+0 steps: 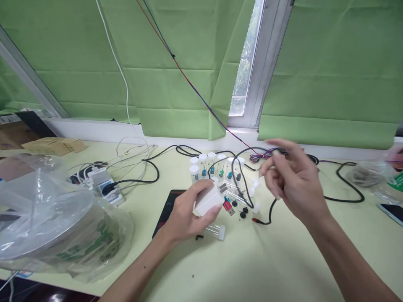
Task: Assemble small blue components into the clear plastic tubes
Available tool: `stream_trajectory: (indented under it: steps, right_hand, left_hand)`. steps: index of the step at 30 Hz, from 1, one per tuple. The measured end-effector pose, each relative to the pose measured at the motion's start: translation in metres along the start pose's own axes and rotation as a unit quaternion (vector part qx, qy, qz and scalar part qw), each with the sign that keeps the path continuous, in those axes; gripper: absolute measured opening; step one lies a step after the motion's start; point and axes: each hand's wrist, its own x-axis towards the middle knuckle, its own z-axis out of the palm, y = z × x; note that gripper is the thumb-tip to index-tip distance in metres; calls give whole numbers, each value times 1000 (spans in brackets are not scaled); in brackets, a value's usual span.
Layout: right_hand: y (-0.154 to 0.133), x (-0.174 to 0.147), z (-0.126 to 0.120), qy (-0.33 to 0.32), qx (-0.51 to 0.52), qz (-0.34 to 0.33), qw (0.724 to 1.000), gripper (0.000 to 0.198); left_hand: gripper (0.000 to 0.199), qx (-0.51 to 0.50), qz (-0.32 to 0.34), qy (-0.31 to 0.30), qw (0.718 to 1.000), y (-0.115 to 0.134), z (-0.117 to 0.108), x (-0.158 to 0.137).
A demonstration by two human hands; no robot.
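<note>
White block: I have the white block (208, 201) just in front of the capped tubes (212, 157), lifted off the tabletop (261, 264).
Block's direction: its long axis looks to slope from near left to far right, though the grip covers part of it; one narrower face turns right, toward the red USB plug (229, 207), in front of the capped tubes.
Phone writing: on the dark phone (165, 207), to the near left of the capped tubes, I read "00."; the rest is too faint on my feed.
Green print: I cannot make out the lettering on the plastic-wrapped bowl (94, 241), far left of the capped tubes, or on the clear container (385, 191), far to their right.
Left hand: the left hand (193, 209) is closed around the block, fingers over the far side, thumb along the near side, forearm rising from the near left.
Right hand: the right hand (291, 180) is raised to the right of the capped tubes, blurred, fingers half curled and thumb near the index; I cannot tell whether it pinches anything.
</note>
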Motion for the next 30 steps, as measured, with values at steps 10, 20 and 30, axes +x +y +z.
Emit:
stream_trajectory:
  steps: [10,20,30]
  right_hand:
    - [-10,-15,28,-264,-38,219,939,26]
    - [-5,-8,23,-159,107,279,941,37]
    - [-16,-19,62,-126,171,177,961,22]
  left_hand:
    - [43,-169,-11,33,985,19,-3,19]
    - [44,-394,-265,143,868,32,-12,15]
    - [35,-622,-442,311,567,54,-13,33]
